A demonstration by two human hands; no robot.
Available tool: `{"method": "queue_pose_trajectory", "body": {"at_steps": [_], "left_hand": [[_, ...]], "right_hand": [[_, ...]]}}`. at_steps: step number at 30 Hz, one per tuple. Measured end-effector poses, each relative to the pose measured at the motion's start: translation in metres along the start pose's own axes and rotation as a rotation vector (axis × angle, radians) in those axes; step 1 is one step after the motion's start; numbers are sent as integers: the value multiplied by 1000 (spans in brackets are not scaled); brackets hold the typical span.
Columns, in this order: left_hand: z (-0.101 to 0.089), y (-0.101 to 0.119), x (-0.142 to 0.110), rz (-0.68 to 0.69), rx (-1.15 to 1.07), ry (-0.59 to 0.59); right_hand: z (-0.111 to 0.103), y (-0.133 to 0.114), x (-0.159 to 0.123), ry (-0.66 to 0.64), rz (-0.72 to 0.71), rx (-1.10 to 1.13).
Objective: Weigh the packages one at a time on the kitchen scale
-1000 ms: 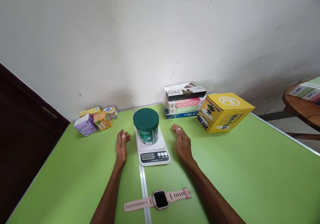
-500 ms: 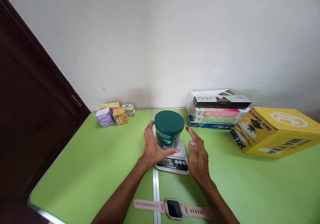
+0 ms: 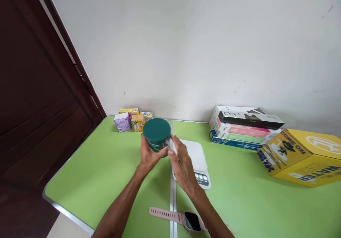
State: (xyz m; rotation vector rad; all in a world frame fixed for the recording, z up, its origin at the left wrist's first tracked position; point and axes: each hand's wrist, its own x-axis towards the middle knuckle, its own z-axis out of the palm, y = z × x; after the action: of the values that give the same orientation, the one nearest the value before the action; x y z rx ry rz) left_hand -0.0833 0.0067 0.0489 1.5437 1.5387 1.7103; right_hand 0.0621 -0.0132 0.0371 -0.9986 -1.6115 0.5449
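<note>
Both my hands grip a round green tub with a dark green lid (image 3: 157,133), held just left of the white kitchen scale (image 3: 196,155) and off its platform. My left hand (image 3: 148,156) wraps the tub's left side, fingers closed on it. On the tub's right side my right hand (image 3: 181,165) presses its fingers, partly covering the scale. The scale's platform is bare, and its buttons show at its near end.
The green table (image 3: 112,174) has a metal seam down its middle. A pink smartwatch (image 3: 186,219) lies near me. Small cartons (image 3: 133,119) cluster at the back left, stacked flat boxes (image 3: 243,126) at the back right, a yellow box (image 3: 301,156) further right. A dark door (image 3: 32,99) stands left.
My hands closed on the green tub, lifted it off the scale and carried it left. The view has swung left, showing more of the door.
</note>
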Motion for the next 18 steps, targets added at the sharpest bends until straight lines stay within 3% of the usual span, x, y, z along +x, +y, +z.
{"method": "queue_pose_trajectory", "body": {"at_steps": [5, 9, 13, 18], "left_hand": [[-76, -45, 22, -115, 239, 234], [-118, -79, 41, -195, 322, 355], [-138, -100, 58, -224, 337, 408], [-140, -115, 74, -172, 330, 433]], "right_hand": [[37, -13, -17, -195, 72, 69], [34, -12, -31, -232, 122, 81], [17, -10, -35, -207, 151, 80], [4, -5, -35, -177, 230, 65]]}}
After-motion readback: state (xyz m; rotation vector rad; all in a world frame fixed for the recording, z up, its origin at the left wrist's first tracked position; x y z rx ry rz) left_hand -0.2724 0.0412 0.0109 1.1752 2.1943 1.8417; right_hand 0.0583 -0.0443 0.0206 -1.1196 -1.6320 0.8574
